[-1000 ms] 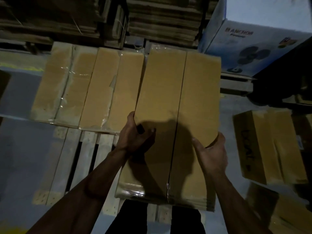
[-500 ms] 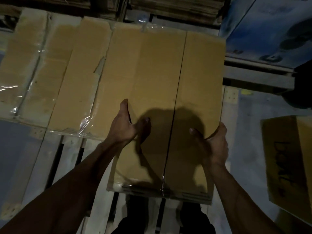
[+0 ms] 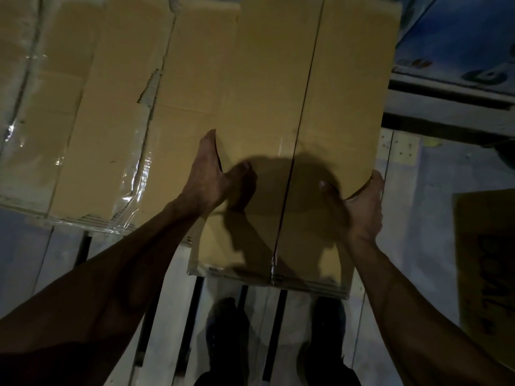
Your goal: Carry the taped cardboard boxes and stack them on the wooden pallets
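A taped cardboard box (image 3: 303,107) fills the middle of the view, its top seam running away from me. My left hand (image 3: 214,176) grips its left edge, thumb on top and fingers down the side. My right hand (image 3: 359,204) grips the right edge the same way. The box hangs low over the wooden pallet (image 3: 172,302), its left side against a second taped box (image 3: 117,129) that lies on the pallet. A third taped box (image 3: 30,107) lies further left. My shoes (image 3: 225,338) stand on the pallet slats.
A blue and white printed carton (image 3: 459,37) stands at the upper right beyond a pale pallet beam (image 3: 446,112). Another cardboard box with dark lettering (image 3: 487,260) sits on the floor at the right edge. Grey floor (image 3: 418,218) shows right of the pallet.
The view has closed in and tilted down on the pallet. The held box has come forward and lower, now beside the box lying on the pallet. Both hands keep their grip.
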`<state>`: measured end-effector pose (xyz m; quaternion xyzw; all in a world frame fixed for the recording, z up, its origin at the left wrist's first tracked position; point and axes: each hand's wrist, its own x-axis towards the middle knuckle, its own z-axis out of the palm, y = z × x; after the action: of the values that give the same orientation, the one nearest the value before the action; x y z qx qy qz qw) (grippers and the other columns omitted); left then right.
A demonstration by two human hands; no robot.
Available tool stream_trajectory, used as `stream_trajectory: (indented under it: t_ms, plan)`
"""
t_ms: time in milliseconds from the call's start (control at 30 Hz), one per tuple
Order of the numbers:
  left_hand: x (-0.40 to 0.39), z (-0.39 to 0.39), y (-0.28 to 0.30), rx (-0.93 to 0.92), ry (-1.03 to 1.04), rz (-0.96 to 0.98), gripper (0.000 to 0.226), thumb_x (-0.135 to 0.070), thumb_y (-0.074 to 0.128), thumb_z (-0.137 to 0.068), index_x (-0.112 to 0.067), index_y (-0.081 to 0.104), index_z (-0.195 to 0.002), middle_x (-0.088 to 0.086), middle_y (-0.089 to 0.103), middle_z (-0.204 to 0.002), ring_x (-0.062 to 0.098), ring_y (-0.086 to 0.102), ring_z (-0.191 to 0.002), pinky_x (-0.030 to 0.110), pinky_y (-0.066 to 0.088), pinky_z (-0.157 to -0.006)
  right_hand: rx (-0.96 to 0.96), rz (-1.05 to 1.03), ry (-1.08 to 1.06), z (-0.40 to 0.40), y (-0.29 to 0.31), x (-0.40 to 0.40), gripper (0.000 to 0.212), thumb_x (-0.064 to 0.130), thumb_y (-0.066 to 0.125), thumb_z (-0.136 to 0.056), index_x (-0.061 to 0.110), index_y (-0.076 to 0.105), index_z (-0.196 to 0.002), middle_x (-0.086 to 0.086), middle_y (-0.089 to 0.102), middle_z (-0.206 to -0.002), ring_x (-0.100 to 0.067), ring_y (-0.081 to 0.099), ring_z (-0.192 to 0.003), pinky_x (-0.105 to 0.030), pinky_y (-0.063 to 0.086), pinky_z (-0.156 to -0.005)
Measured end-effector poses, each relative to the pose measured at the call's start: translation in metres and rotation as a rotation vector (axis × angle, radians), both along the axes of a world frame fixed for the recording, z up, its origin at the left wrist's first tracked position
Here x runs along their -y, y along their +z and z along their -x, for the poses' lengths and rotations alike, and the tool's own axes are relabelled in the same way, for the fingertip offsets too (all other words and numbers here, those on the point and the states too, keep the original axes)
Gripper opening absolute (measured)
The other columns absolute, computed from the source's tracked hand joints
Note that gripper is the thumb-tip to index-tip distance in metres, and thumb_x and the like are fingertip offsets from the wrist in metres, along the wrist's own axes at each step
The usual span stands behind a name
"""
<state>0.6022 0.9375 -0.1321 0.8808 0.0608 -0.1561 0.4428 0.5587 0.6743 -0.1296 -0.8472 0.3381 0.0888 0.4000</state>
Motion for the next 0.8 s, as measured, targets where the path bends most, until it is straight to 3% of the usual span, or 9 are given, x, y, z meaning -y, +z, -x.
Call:
stream_trajectory:
  t_ms: [67,133,200,267,367,500,700,800]
  plan:
    - [-0.007,-0.006,-0.009,-0.039,-0.048,-0.153,0.09,-0.066,0.06,-0.074,-0.015,0.029,-0.141,0.009,0.042,-0.133,0.029,0.044,-0.121,0.045,0.044,-0.1,-0.007,-0.025,0.023,0.001,-0.014,-0.006,0.115,0.072,0.071,-0.056,0.024,0.025,-0.15,-0.004,0.047,-0.144,-0.033,0.05,-0.127,-0.046,0.041,-0.1]
    - [-0.013,-0.006,-0.019,-0.056,-0.179,-0.34,0.099,-0.072,0.057,-0.077,-0.006,0.026,-0.145,0.016,0.036,-0.142,0.038,0.037,-0.127,0.056,0.038,-0.105,-0.001,-0.043,0.067,0.003,-0.028,-0.011,0.113,0.065,0.075,-0.062,0.022,0.023,-0.152,-0.007,0.043,-0.146,-0.034,0.047,-0.129,-0.048,0.042,-0.099]
    - [-0.015,-0.001,-0.028,-0.07,-0.305,-0.464,0.103,-0.068,0.055,-0.085,-0.004,0.012,-0.153,0.018,0.012,-0.16,0.039,0.012,-0.145,0.053,0.016,-0.119,-0.003,-0.04,0.092,0.001,-0.037,-0.01,0.115,0.066,0.074,-0.061,0.02,0.021,-0.153,-0.01,0.041,-0.147,-0.035,0.045,-0.13,-0.048,0.043,-0.096]
    - [-0.016,0.003,-0.03,-0.077,-0.329,-0.514,0.101,-0.064,0.05,-0.09,-0.005,-0.001,-0.155,0.014,-0.005,-0.163,0.033,-0.005,-0.149,0.043,0.003,-0.119,-0.003,-0.038,0.113,0.0,-0.043,-0.005,0.116,0.062,0.078,-0.065,0.016,0.019,-0.154,-0.011,0.039,-0.148,-0.034,0.043,-0.131,-0.046,0.042,-0.097]
    - [-0.015,0.004,-0.025,-0.069,-0.345,-0.547,0.098,-0.064,0.046,-0.092,-0.006,-0.002,-0.155,0.014,-0.007,-0.163,0.032,-0.006,-0.15,0.041,0.004,-0.12,-0.014,-0.03,0.126,-0.002,-0.046,0.0,0.111,0.052,0.08,-0.075,0.016,0.013,-0.156,-0.011,0.034,-0.153,-0.035,0.039,-0.135,-0.048,0.041,-0.101]
    - [-0.023,0.023,-0.01,-0.139,-0.424,-0.563,0.098,-0.062,0.049,-0.091,-0.008,-0.001,-0.155,0.013,-0.006,-0.163,0.031,-0.004,-0.15,0.043,0.01,-0.12,-0.131,0.002,0.184,0.009,-0.037,-0.004,0.113,0.055,0.069,-0.085,0.019,-0.008,-0.159,-0.009,0.01,-0.164,-0.035,0.027,-0.145,-0.052,0.037,-0.106]
    - [-0.041,0.094,0.004,-0.195,-0.545,-0.591,0.102,-0.043,0.064,-0.085,-0.009,-0.001,-0.155,0.014,-0.005,-0.163,0.031,-0.003,-0.15,0.046,0.017,-0.121,-0.126,0.078,0.384,0.068,-0.021,-0.017,0.105,0.052,0.068,-0.086,0.015,0.003,-0.16,-0.016,-0.003,-0.165,-0.039,0.014,-0.149,-0.054,0.037,-0.11]
    - [-0.048,0.12,0.002,-0.177,-0.646,-0.694,0.109,-0.044,0.065,-0.079,-0.006,-0.003,-0.155,0.017,-0.006,-0.162,0.032,-0.001,-0.15,0.045,0.018,-0.121,-0.151,0.069,0.475,0.103,-0.013,-0.021,0.118,0.07,0.066,-0.076,0.022,-0.003,-0.159,-0.016,-0.014,-0.164,-0.039,0.001,-0.151,-0.06,0.036,-0.109]
